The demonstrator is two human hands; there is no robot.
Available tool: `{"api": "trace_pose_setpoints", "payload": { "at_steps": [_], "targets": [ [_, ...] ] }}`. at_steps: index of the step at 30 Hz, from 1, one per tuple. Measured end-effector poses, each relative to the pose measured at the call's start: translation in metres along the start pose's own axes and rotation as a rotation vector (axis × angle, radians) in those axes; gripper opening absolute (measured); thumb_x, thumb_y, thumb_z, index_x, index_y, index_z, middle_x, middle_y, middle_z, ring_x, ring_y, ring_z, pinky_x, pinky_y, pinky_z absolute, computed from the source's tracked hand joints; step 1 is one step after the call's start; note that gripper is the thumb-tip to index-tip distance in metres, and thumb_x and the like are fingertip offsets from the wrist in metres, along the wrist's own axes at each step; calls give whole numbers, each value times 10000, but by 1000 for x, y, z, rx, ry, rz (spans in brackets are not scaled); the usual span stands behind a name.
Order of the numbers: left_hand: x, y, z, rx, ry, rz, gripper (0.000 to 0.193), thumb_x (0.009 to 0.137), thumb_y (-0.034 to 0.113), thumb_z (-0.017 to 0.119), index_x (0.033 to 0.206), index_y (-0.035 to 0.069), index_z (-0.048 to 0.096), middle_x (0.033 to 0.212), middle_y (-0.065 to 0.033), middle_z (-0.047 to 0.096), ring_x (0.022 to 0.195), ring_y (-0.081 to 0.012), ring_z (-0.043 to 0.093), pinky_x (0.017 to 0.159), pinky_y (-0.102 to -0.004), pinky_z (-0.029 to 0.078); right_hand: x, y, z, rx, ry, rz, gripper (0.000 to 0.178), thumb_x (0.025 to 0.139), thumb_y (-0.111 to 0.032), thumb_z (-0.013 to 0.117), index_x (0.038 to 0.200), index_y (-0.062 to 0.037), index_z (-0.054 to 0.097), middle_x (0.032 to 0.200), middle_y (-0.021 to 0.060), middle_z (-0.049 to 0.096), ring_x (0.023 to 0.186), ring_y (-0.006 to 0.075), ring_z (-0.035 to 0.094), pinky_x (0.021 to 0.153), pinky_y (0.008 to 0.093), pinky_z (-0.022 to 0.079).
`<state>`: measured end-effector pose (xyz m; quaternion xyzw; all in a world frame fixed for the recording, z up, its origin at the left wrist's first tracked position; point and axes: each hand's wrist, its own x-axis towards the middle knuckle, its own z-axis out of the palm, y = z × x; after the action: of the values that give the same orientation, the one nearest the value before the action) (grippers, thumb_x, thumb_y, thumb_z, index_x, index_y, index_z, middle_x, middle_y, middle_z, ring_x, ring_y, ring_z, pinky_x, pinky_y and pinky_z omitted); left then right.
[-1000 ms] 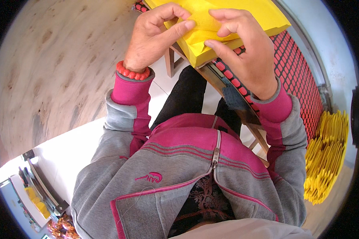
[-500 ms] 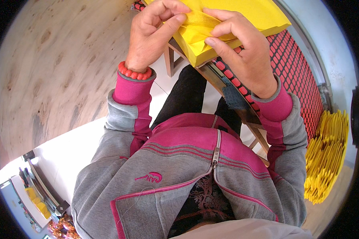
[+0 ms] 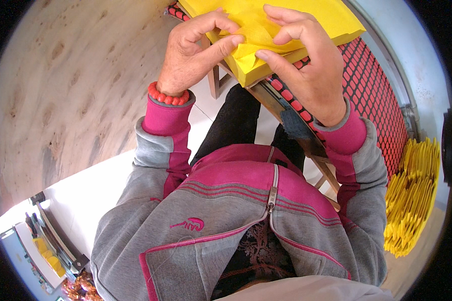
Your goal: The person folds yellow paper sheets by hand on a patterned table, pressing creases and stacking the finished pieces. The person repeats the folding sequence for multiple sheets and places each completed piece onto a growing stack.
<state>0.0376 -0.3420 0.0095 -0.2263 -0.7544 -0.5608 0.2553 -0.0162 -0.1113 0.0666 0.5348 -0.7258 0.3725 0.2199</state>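
Note:
A thin yellow sheet, apparently paper, lies partly folded [image 3: 258, 37] on top of a thick stack of yellow sheets [image 3: 331, 20]. My left hand [image 3: 198, 52] pinches a fold of it between thumb and forefinger, at its left side. From the right, my right hand [image 3: 311, 65] holds the same sheet loosely, its thumb at the near corner and its forefinger curled over the fold. The other right fingers are raised and spread. Part of the sheet is hidden behind my fingers.
The stack rests on a wooden-framed bench with a red and black patterned cover [image 3: 371, 80]. A bundle of folded yellow pieces [image 3: 412, 195] stands at the right by a pale wall. To the left is a large wooden board [image 3: 75, 90]; shelves [image 3: 45, 251] stand at lower left.
The fold between my hands has opened out and shifted a little. My right fingers have lifted and spread, and my left thumb has slid slightly right and down.

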Motion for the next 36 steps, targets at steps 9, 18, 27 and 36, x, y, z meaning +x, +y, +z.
{"api": "trace_pose_setpoints", "payload": {
  "at_steps": [9, 18, 27, 36],
  "targets": [
    [2, 5, 8, -33, 98, -2, 82, 908, 79, 757, 953, 31, 708, 936, -21, 708, 927, -110, 653, 979, -310, 488, 3, -3, -4, -61, -53, -18, 263, 791, -59, 818, 965, -27, 624, 1299, 243, 637, 1097, 356, 675, 908, 371, 549],
    [-2, 2, 10, 12, 153, 52, 76, 893, 73, 767, 956, 53, 731, 912, -26, 724, 1000, -151, 687, 1140, -426, 419, 0, 6, 2, -20, -24, -66, 127, 858, -125, 724, 929, -49, 650, 1322, 156, 650, 1094, 341, 648, 912, 419, 520],
    [-5, 0, 21, -235, 279, -24, 74, 940, 37, 718, 1012, 25, 705, 1028, -31, 712, 1048, -129, 669, 1030, -321, 483, -3, 6, 7, 38, -32, -32, 109, 874, -106, 700, 941, -50, 636, 1263, 153, 673, 1072, 349, 654, 907, 409, 518],
    [-5, -2, 1, -14, 63, 104, 130, 899, 82, 746, 1022, 47, 719, 1092, -75, 731, 1103, -206, 677, 1154, -431, 398, -4, 6, 4, 19, -59, -25, 138, 886, -59, 735, 977, -27, 637, 1289, 155, 673, 1045, 281, 675, 878, 332, 524]
  ]
}}
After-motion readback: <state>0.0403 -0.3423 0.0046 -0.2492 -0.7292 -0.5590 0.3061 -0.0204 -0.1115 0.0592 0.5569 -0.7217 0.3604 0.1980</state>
